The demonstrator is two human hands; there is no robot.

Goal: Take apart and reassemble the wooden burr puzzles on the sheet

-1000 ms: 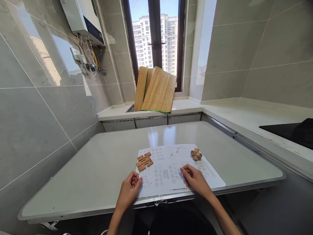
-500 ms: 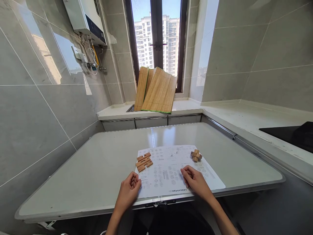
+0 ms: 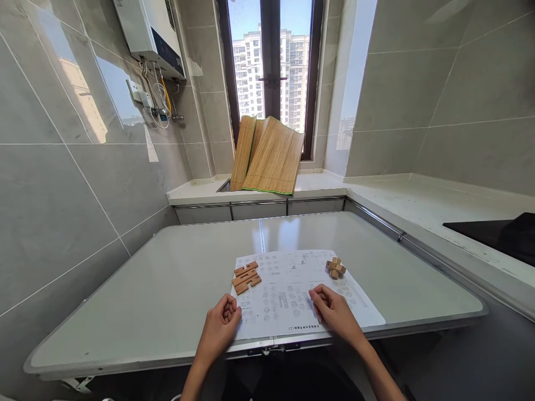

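Note:
My left hand (image 3: 220,323) rests at the near left edge of a printed paper sheet (image 3: 276,306), its fingers loosely curled with nothing visible in them. Just beyond it lie several flat, notched wooden puzzle pieces (image 3: 246,281), side by side on the sheet's left part. Over the right part of the sheet, my right hand (image 3: 332,311) is curled too, thumb against the bent fingers, and holds nothing I can see. An interlocked wooden burr puzzle (image 3: 335,268) sits beyond that hand near the sheet's right edge. Neither hand touches the wood.
The sheet lies on a pale folding table (image 3: 167,301) with a metal rim and a centre seam. Behind it, a folded bamboo mat (image 3: 273,159) leans by the window on a white counter (image 3: 321,179). A black cooktop (image 3: 497,234) is at the right.
The view has tilted very slightly. Both hands and the wooden pieces stay where they were on the sheet and table.

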